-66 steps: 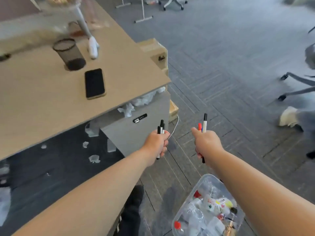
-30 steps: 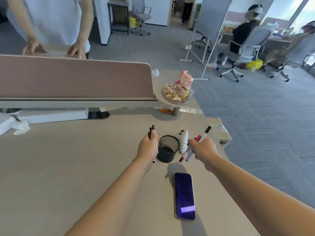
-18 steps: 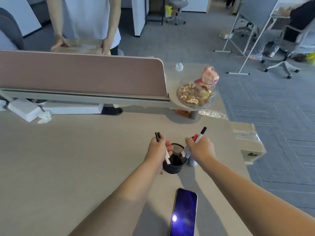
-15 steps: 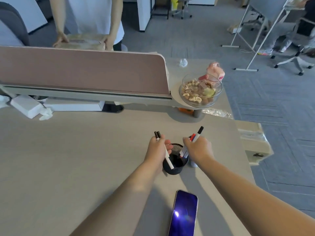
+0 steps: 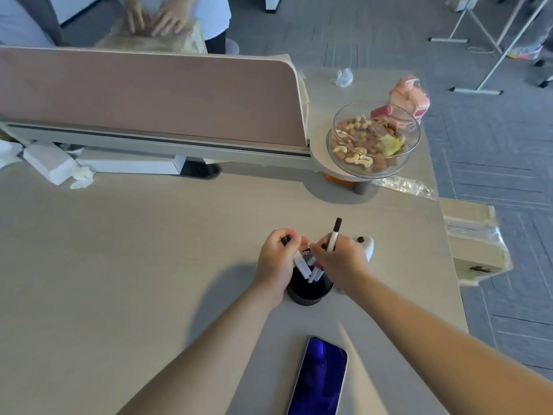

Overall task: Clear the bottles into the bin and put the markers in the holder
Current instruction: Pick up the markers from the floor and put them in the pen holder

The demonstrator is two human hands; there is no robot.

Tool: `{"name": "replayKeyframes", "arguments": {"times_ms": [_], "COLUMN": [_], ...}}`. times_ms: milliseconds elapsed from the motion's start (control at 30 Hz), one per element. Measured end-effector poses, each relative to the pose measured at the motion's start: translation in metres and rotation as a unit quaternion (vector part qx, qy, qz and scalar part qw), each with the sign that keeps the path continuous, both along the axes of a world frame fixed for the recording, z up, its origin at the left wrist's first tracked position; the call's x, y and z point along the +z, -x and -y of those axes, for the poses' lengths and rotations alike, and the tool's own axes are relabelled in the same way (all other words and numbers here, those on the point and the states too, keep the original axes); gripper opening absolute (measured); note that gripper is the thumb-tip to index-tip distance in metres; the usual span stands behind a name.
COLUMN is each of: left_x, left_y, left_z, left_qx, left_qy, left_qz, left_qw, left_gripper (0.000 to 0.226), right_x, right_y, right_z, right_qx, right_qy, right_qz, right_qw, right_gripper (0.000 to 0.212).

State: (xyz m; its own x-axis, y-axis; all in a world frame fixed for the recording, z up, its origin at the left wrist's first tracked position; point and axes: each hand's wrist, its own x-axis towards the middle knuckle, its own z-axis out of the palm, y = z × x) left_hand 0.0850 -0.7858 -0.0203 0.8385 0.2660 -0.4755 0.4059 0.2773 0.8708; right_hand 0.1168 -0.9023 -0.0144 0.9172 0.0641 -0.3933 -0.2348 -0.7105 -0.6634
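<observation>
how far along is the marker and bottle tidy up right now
Done: no bottles show on the desk; the bin is out of view, so that part cannot be confirmed. In hand: the left hand and right hand each grip markers whose lower ends are already inside the black holder. Left: let go so they drop in.

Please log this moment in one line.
step: markers into holder | left hand: grips markers | right hand: grips markers
</observation>
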Motion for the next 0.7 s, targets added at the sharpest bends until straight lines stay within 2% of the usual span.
{"name": "replayKeyframes", "arguments": {"times_ms": [167, 300, 533, 700], "left_x": [0.002, 0.007, 0.017, 0.021], "left_y": [0.002, 0.004, 0.012, 0.029], "left_z": [-0.001, -0.004, -0.008, -0.01], "left_qx": [0.001, 0.005, -0.004, -0.005], "left_qy": [0.041, 0.036, 0.028, 0.01], "left_qz": [0.007, 0.001, 0.015, 0.036], "left_qw": [0.999, 0.999, 0.999, 0.999], "left_gripper": [0.009, 0.011, 0.011, 0.016], "right_x": [-0.001, 0.003, 0.01, 0.011], "right_y": [0.001, 0.006, 0.019, 0.039], "right_z": [0.002, 0.0, 0.012, 0.021], "right_qx": [-0.015, -0.007, -0.029, -0.025], "right_qy": [-0.043, -0.021, -0.034, -0.023], "right_qz": [0.014, 0.023, 0.01, 0.034], "right_qw": [0.999, 1.0, 0.999, 0.999], "right_gripper": [0.025, 0.015, 0.023, 0.019]}}
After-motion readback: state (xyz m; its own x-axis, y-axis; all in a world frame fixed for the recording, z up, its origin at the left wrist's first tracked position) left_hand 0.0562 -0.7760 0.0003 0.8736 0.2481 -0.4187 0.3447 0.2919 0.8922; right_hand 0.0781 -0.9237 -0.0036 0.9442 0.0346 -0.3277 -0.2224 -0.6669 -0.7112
